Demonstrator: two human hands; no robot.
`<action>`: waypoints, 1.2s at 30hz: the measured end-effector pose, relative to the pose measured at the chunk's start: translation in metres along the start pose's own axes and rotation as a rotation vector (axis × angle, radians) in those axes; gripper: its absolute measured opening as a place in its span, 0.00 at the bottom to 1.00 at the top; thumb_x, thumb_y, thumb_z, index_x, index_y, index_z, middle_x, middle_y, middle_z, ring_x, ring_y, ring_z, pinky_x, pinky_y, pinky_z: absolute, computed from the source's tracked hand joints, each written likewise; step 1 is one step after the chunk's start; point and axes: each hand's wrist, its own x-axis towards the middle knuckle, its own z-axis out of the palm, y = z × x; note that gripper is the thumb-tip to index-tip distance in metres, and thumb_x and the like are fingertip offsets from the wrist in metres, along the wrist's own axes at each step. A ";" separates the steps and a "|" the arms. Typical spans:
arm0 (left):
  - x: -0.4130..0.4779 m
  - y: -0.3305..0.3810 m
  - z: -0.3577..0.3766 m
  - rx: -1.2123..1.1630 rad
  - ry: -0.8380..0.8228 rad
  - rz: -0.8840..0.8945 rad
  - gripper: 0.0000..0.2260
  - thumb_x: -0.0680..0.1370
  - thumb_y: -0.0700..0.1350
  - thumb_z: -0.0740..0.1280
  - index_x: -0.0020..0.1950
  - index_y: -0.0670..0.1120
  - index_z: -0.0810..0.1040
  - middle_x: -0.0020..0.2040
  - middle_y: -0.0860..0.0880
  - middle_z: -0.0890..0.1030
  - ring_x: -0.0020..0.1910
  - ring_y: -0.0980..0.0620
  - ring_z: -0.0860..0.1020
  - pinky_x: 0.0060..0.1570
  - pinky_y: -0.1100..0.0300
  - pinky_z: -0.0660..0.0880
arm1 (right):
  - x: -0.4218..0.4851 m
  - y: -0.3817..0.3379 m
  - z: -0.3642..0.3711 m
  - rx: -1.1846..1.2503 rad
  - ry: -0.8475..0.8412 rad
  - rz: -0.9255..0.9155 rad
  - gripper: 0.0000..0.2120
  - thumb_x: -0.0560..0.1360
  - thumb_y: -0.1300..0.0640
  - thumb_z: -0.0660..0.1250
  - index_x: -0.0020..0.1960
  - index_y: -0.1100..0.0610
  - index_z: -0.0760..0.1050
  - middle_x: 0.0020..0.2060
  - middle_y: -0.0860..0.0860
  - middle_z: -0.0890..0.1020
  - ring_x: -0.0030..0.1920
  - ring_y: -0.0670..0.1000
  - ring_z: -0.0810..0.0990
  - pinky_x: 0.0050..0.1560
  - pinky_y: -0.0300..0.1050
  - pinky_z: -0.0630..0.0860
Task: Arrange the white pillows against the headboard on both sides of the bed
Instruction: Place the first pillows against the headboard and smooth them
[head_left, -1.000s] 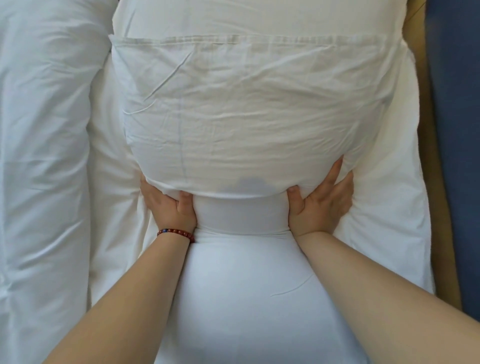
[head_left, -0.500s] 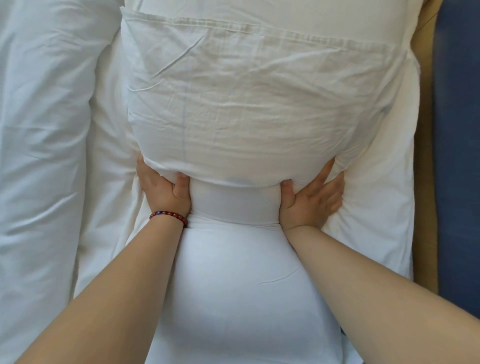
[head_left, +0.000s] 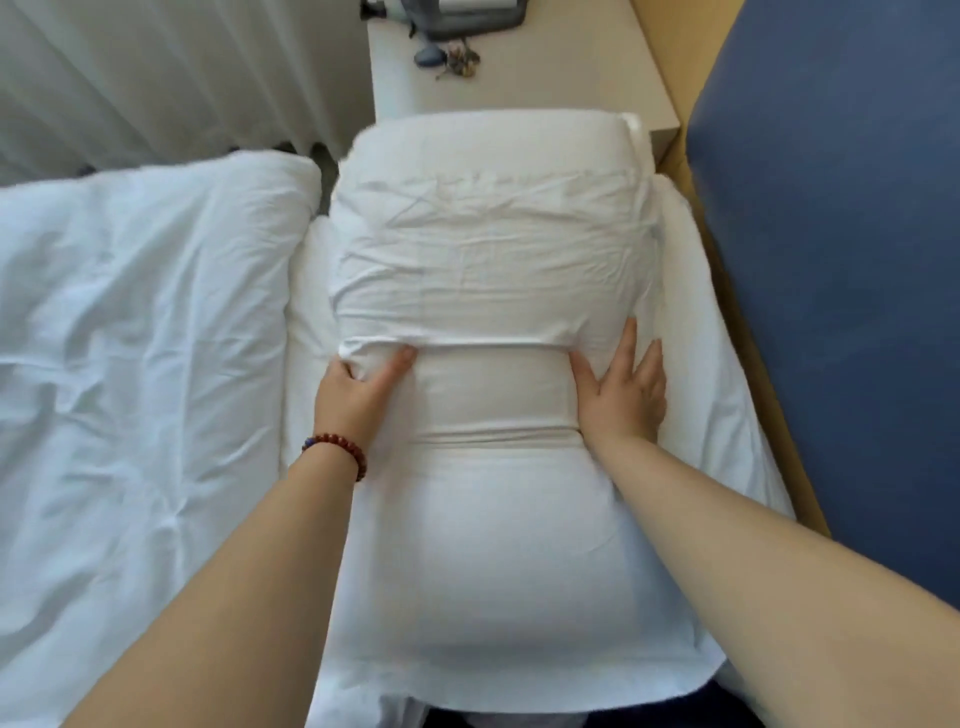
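A white pillow (head_left: 498, 545) lies lengthwise in front of me on the bed, beside the blue padded headboard (head_left: 831, 270) on the right. A wrinkled white pillowcase (head_left: 488, 270) covers its far half, with the hem across the middle. My left hand (head_left: 353, 397), with a bead bracelet on the wrist, grips the hem at the pillow's left side, thumb on top and fingertips tucked into the fabric. My right hand (head_left: 621, 395) lies flat with its fingers spread on the pillow's right side, fingertips at the hem.
A crumpled white duvet (head_left: 135, 353) fills the left. A beige nightstand (head_left: 571, 67) beyond the pillow holds keys (head_left: 449, 57) and a grey object. White curtains (head_left: 171, 73) hang at the upper left. A wooden frame (head_left: 748, 322) edges the headboard.
The view has pulled back and now shows the nightstand and curtains. My right hand's fingers came out from under the hem and lie flat. The left hand still holds the hem.
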 end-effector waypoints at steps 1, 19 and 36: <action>-0.010 0.015 -0.008 -0.001 -0.044 0.024 0.22 0.68 0.58 0.77 0.57 0.51 0.79 0.50 0.56 0.83 0.50 0.56 0.82 0.50 0.59 0.78 | -0.012 -0.006 -0.012 0.032 0.012 0.008 0.36 0.79 0.36 0.54 0.80 0.47 0.44 0.79 0.58 0.48 0.78 0.59 0.50 0.75 0.55 0.50; -0.214 0.174 0.144 -0.434 -0.934 0.066 0.16 0.81 0.45 0.58 0.66 0.49 0.78 0.66 0.53 0.78 0.67 0.57 0.74 0.68 0.53 0.68 | -0.060 -0.056 -0.291 -0.439 0.264 -0.037 0.52 0.68 0.25 0.60 0.79 0.50 0.41 0.76 0.59 0.55 0.73 0.62 0.59 0.67 0.64 0.64; -0.089 0.049 0.250 -0.291 -0.558 -0.454 0.47 0.55 0.82 0.63 0.69 0.61 0.72 0.66 0.58 0.77 0.65 0.53 0.75 0.69 0.49 0.66 | -0.024 0.000 -0.278 -0.222 0.238 -0.243 0.52 0.68 0.30 0.69 0.79 0.52 0.48 0.69 0.56 0.70 0.67 0.59 0.70 0.64 0.51 0.69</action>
